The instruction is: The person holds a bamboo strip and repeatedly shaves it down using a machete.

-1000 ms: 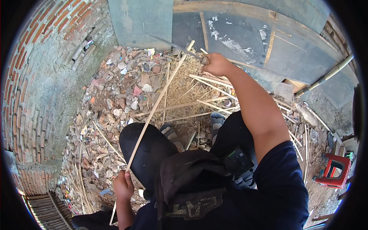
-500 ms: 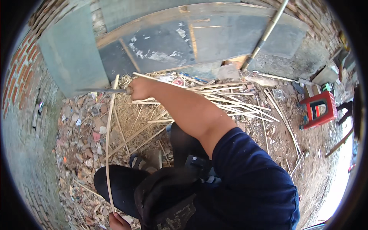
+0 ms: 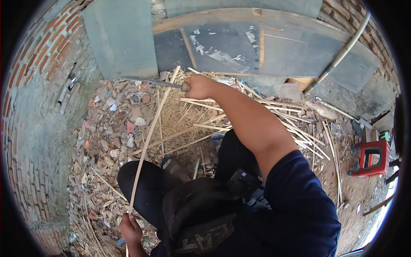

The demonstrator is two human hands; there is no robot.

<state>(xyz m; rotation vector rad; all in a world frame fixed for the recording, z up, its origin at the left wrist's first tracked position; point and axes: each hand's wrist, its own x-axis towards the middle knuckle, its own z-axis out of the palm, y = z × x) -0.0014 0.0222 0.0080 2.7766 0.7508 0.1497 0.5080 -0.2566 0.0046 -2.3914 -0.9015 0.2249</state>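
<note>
My left hand, at the lower left, is closed round a long pale bamboo strip. The strip slants away past my bent knee, its far end near my other hand. My right arm stretches forward, and my right hand grips the handle of a long-bladed knife. Its narrow blade points left and crosses the strip close to that far end. From this view I cannot tell whether the edge is pressed into the bamboo.
Several cut strips lie heaped beyond and right of my right forearm, with shavings on the ground. Rubble covers the left. Grey panels and a brick wall enclose the spot. A red stool stands right.
The whole view has swung, so the scene sits further right. My left hand shows more fully, and the strip slants more in the picture. Both hands keep their holds.
</note>
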